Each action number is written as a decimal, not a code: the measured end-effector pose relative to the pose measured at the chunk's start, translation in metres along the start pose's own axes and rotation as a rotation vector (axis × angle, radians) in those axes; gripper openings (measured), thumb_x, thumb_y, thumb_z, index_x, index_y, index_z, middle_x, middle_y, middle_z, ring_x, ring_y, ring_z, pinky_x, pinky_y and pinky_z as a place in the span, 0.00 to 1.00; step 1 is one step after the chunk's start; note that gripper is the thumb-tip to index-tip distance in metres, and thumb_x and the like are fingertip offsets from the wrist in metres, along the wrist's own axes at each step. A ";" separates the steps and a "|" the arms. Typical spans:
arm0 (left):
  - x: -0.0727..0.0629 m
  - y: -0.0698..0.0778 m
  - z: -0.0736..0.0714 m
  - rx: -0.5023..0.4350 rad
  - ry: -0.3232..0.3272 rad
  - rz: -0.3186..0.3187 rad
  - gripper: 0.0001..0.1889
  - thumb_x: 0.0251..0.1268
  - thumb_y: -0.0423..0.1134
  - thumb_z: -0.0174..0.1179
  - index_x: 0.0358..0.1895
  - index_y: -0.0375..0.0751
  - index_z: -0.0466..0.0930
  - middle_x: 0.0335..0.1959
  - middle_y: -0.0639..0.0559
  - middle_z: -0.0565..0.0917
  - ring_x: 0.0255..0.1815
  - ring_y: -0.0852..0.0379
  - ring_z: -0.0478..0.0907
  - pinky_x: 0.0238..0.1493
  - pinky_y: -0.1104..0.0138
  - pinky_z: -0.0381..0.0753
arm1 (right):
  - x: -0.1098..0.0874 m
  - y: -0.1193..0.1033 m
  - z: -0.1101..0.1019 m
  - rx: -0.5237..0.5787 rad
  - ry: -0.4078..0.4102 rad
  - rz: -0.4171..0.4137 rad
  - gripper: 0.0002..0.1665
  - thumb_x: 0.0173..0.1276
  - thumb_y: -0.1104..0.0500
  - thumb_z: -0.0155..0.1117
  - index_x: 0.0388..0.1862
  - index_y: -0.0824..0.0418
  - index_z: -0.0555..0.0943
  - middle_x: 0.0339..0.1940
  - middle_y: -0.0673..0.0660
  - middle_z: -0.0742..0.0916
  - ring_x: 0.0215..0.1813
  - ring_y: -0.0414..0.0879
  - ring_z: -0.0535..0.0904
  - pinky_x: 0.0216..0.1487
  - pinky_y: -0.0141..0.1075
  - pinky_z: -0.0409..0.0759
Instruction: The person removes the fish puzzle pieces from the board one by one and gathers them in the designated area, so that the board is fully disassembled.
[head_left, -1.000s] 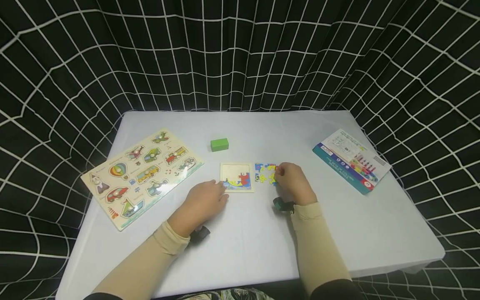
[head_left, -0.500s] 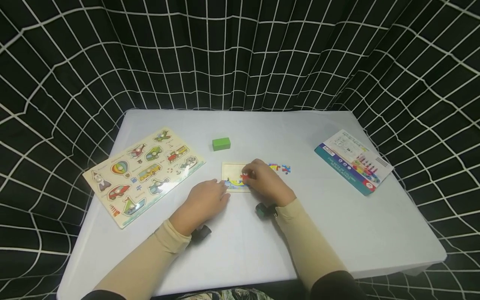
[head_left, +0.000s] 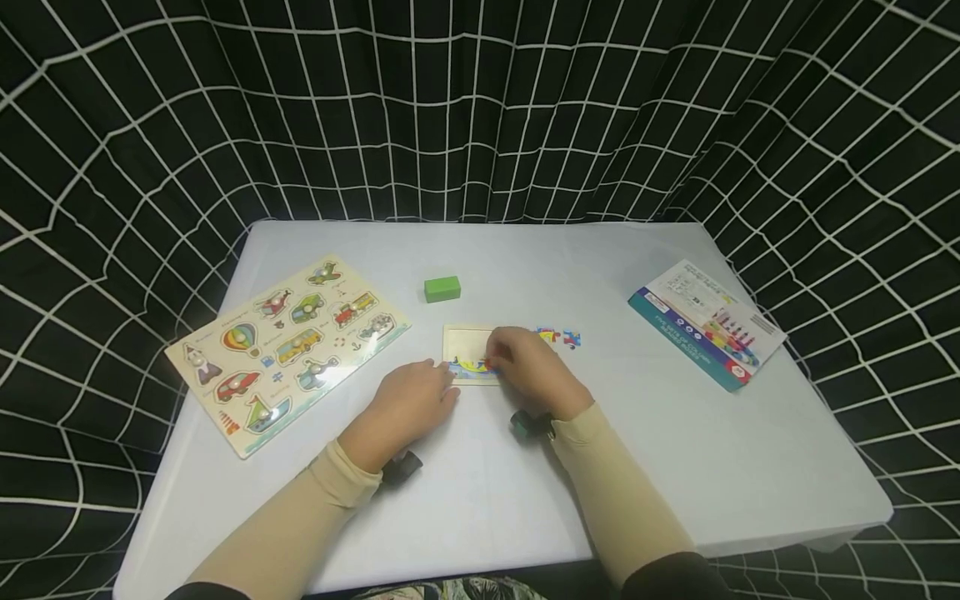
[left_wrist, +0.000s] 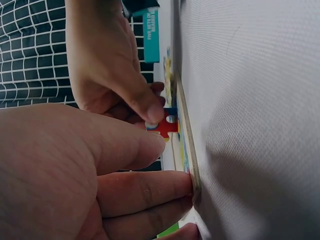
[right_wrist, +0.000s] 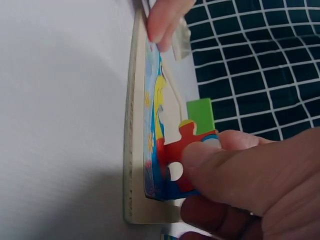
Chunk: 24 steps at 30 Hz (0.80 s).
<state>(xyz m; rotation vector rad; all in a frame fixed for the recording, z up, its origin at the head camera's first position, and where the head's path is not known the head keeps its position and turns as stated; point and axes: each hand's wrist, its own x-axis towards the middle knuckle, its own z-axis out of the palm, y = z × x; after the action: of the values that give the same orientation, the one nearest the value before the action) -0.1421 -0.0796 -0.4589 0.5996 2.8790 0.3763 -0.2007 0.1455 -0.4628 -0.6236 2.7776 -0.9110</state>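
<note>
My right hand [head_left: 536, 367] pinches a red and blue jigsaw piece [right_wrist: 175, 149] between thumb and fingers. In the right wrist view the piece stands tilted up at the right end of a small wooden puzzle tray [head_left: 468, 340], its lower edge against the bottom row. Joined pieces with yellow and blue print [right_wrist: 159, 97] lie along the tray's near side. My left hand [head_left: 405, 408] touches the tray's left edge, fingertips on the rim in the left wrist view. Beside my right hand lie loose jigsaw pieces [head_left: 572, 338], partly hidden by it.
A green block [head_left: 442, 289] stands behind the tray. To the left lies a large vehicle peg puzzle board [head_left: 288, 354], and a flat printed box [head_left: 705, 325] lies at the right. A netted black curtain [head_left: 450, 108] rises behind the white table [head_left: 525, 267].
My right hand has moved left from the loose pieces to the tray's right side. Over the last half second it has shifted only slightly there. My left hand has stayed at the tray's left edge.
</note>
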 end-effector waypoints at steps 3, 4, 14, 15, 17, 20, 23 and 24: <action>0.000 0.001 0.000 -0.007 0.004 0.000 0.24 0.85 0.48 0.57 0.69 0.36 0.83 0.68 0.37 0.86 0.73 0.38 0.81 0.73 0.46 0.83 | -0.006 0.000 0.001 -0.007 0.012 -0.026 0.10 0.73 0.67 0.75 0.36 0.55 0.83 0.36 0.50 0.84 0.44 0.48 0.78 0.50 0.41 0.82; -0.001 0.001 -0.001 -0.007 0.006 0.000 0.24 0.85 0.48 0.57 0.69 0.36 0.83 0.68 0.37 0.86 0.73 0.38 0.81 0.73 0.46 0.82 | -0.007 0.000 0.001 -0.007 0.019 -0.034 0.10 0.73 0.67 0.75 0.36 0.56 0.83 0.36 0.50 0.85 0.44 0.48 0.78 0.50 0.41 0.82; 0.000 0.003 -0.001 -0.016 -0.009 0.008 0.23 0.86 0.48 0.56 0.70 0.36 0.83 0.71 0.40 0.84 0.76 0.38 0.79 0.76 0.46 0.80 | -0.020 0.022 -0.036 0.150 0.231 0.166 0.04 0.80 0.65 0.65 0.49 0.59 0.84 0.49 0.58 0.91 0.53 0.55 0.86 0.59 0.51 0.87; 0.000 0.003 -0.001 -0.015 -0.013 0.007 0.23 0.86 0.48 0.56 0.70 0.37 0.83 0.72 0.40 0.84 0.76 0.38 0.79 0.76 0.46 0.80 | -0.024 0.030 -0.044 0.152 0.246 0.211 0.04 0.81 0.64 0.66 0.50 0.59 0.84 0.50 0.59 0.90 0.53 0.55 0.85 0.58 0.51 0.87; -0.001 0.003 -0.002 -0.011 -0.021 0.005 0.24 0.86 0.48 0.56 0.70 0.37 0.83 0.72 0.40 0.84 0.77 0.38 0.78 0.77 0.46 0.79 | -0.033 0.046 -0.057 0.165 0.239 0.302 0.05 0.82 0.62 0.65 0.52 0.60 0.84 0.52 0.61 0.90 0.54 0.57 0.83 0.56 0.49 0.85; -0.001 0.003 -0.002 -0.006 -0.031 0.000 0.24 0.86 0.49 0.55 0.71 0.37 0.82 0.73 0.40 0.83 0.77 0.38 0.78 0.77 0.46 0.79 | -0.045 0.067 -0.071 0.149 0.150 0.427 0.07 0.83 0.59 0.64 0.55 0.59 0.83 0.53 0.61 0.88 0.54 0.56 0.80 0.54 0.45 0.81; -0.002 0.003 -0.004 -0.006 -0.031 -0.002 0.24 0.86 0.48 0.56 0.71 0.36 0.83 0.73 0.40 0.83 0.77 0.38 0.77 0.77 0.46 0.78 | -0.053 0.078 -0.078 0.139 0.040 0.485 0.09 0.82 0.59 0.65 0.56 0.60 0.84 0.53 0.62 0.87 0.54 0.57 0.78 0.54 0.44 0.80; -0.002 0.003 -0.004 -0.009 -0.033 -0.003 0.24 0.86 0.48 0.56 0.71 0.37 0.82 0.73 0.40 0.83 0.78 0.38 0.77 0.78 0.46 0.78 | -0.054 0.080 -0.078 0.139 0.016 0.494 0.10 0.82 0.59 0.66 0.56 0.60 0.84 0.53 0.62 0.86 0.54 0.57 0.78 0.55 0.44 0.80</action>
<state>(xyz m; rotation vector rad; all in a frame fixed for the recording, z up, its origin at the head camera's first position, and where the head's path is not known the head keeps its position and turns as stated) -0.1405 -0.0787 -0.4545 0.5937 2.8447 0.3747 -0.2002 0.2684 -0.4463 0.0938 2.6557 -0.9761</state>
